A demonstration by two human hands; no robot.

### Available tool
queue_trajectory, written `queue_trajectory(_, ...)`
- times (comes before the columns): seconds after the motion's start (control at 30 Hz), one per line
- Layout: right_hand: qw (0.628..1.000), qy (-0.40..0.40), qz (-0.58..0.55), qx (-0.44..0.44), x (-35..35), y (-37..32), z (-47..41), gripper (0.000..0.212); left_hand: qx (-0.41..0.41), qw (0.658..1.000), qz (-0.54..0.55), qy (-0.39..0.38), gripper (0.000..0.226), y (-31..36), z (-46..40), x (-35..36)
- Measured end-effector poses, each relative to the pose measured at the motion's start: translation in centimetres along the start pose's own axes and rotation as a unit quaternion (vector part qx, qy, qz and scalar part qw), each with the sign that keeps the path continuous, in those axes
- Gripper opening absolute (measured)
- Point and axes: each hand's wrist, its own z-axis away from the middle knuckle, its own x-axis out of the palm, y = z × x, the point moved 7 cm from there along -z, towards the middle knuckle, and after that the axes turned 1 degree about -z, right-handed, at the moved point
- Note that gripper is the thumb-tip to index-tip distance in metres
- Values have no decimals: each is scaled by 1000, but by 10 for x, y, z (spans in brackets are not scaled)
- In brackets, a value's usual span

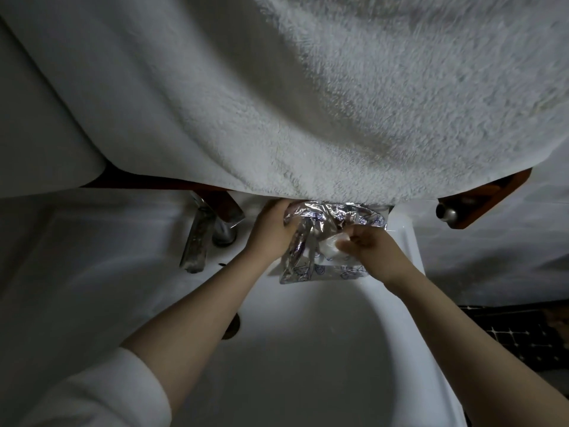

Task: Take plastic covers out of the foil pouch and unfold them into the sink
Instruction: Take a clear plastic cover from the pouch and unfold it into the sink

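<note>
White sink (308, 349): basin below both forearms. Foil pouch (311, 238): crumpled, silver, printed, held over the sink's far rim. Left hand (271, 224): grips the pouch's upper left. Right hand (366, 248): fingers pinch a pale plastic cover (329, 243) at the pouch. Chrome tap (200, 235): left. White towel (369, 103): hanging above.

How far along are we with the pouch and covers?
Early on. Done: nothing unfolded shows in the white sink. In hand: the left hand grips the foil pouch over the sink's back edge, while the right hand pinches a folded plastic cover at its opening. Left: pull it out, unfold it into the sink.
</note>
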Motion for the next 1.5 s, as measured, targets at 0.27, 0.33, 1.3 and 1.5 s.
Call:
queue_trajectory(0.27, 996, -67, 49, -9, 8, -10, 15, 11, 27, 999, -1, -40, 17, -5, 16, -1)
queue_trajectory(0.33, 998, -26, 19, -51, 1, -25, 20, 9, 1, 997, 34, -72, 16, -11, 24, 1)
queue_trajectory(1.3, 914, -58, 390, -94, 5, -47, 15, 22, -17, 990, 137, 36, 10, -2, 44, -15)
queue_trajectory(1.5, 839, 182, 487, -161, -23, -65, -5, 16, -89, 961, 251, 77, 49, -3, 32, -22)
